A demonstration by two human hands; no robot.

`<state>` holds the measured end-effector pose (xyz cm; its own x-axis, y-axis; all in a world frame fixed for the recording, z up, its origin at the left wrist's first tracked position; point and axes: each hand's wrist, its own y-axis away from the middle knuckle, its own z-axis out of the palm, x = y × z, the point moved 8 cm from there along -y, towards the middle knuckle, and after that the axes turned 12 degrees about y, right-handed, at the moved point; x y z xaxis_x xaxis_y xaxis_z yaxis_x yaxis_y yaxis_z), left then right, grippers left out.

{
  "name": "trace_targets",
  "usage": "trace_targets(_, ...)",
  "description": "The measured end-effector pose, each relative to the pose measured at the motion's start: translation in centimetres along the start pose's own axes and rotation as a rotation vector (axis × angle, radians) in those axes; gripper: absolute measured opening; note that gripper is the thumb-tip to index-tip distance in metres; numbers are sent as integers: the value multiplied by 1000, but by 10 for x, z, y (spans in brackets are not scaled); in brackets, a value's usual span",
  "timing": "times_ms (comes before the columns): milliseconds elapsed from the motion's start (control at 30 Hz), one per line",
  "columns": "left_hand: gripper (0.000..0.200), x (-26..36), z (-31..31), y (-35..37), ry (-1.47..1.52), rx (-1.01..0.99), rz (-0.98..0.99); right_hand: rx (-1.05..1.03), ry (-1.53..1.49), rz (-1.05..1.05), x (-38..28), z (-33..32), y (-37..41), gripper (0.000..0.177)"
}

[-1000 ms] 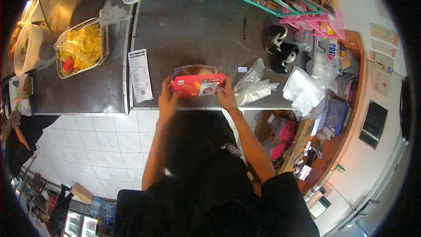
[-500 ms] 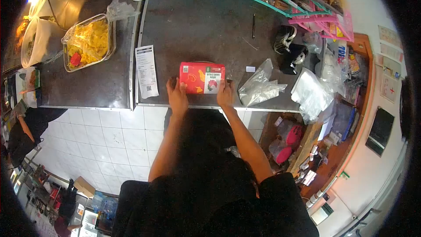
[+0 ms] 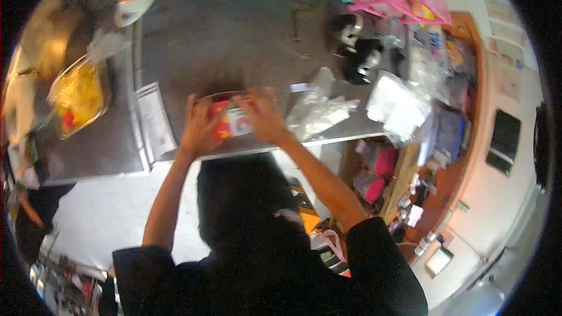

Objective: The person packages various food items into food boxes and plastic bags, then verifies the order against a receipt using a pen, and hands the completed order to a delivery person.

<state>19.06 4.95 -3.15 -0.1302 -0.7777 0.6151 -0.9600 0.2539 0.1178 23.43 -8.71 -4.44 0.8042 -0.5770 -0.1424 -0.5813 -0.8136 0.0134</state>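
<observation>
A red box with a white and green label lies at the front edge of the dark table, partly covered by both hands. My left hand rests over its left side, fingers spread and pointing away from me. Over the right side and the top is my right hand, its fingers also apart and blurred by motion. Both hands touch the box without visibly wrapping round it. To the left is a printed paper slip; clear plastic bags lie to the right.
Yellow food fills a clear tray at the left. A white scale stands behind it. Black objects and white plastic bags sit at the right, below teal and pink baskets. Another person's arm shows at far left.
The view has shifted and blurred. My hands have moved from gripping the box's two ends to lying over its top, fingers spread, hiding more of it.
</observation>
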Motion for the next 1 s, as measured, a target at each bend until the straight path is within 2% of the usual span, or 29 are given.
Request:
trace_targets(33,93,-3,2,0,29,60,60,-35,-5,4,5,3,-2,90)
trace_targets(67,92,-7,3,-6,71,17,5,-72,-15,14,4,4,-7,91)
trace_targets(133,95,-7,7,-15,34,62,7,-131,-266,10,15,2,-12,83)
trace_targets(167,98,-5,7,-12,45,111,20,-118,-279,20,17,-5,-14,84)
trace_targets(233,99,-6,13,-10,17,35,-4,-113,-293,43,27,-25,-9,85)
trace_targets(300,100,-7,20,-15,-64,-23,-19,20,-331,301,71,-58,7,83)
trace_targets(333,100,-7,23,-17,-60,-27,-9,91,-306,612,118,-54,31,75)
trace_targets(367,101,-11,28,-17,-59,-65,-34,258,-133,798,172,-64,70,67)
trace_targets(400,103,-16,32,-15,-65,-105,-59,346,166,910,231,-70,115,58)
trace_targets(433,105,-22,38,-12,-106,-128,-96,342,447,979,287,-71,160,50)
trace_targets(467,105,-24,40,-10,-113,-140,-82,213,678,990,343,-60,188,42)
trace_targets(500,105,-26,41,-9,-105,-145,-81,227,27,1255,400,-29,225,42)
trace_targets(567,104,-23,42,-11,-103,-143,-74,249,-658,1425,427,-3,239,43)
trace_targets(633,102,-25,42,-13,-102,-160,-112,-41,-1273,1584,395,-8,205,44)
trace_targets(733,102,-18,37,-14,-125,-85,-41,66,-1163,1637,395,-5,207,44)
trace_targets(767,101,-23,41,-12,-121,-122,-67,67,-1170,1644,382,-1,217,44)
trace_targets(833,100,-19,39,-14,-100,-148,-71,631,-1180,1204,360,-32,216,40)
trace_targets(867,100,-17,38,-15,-79,-165,-81,629,-1183,1198,351,-28,217,40)
trace_targets(933,99,-4,32,-22,-85,-153,-104,575,-1157,1513,330,5,237,31)
trace_targets(967,99,-1,31,-22,-87,-149,-116,654,-1342,1669,323,32,236,26)
trace_targets(1000,99,-3,36,-19,-87,-156,-121,646,-1345,1675,337,43,238,26)
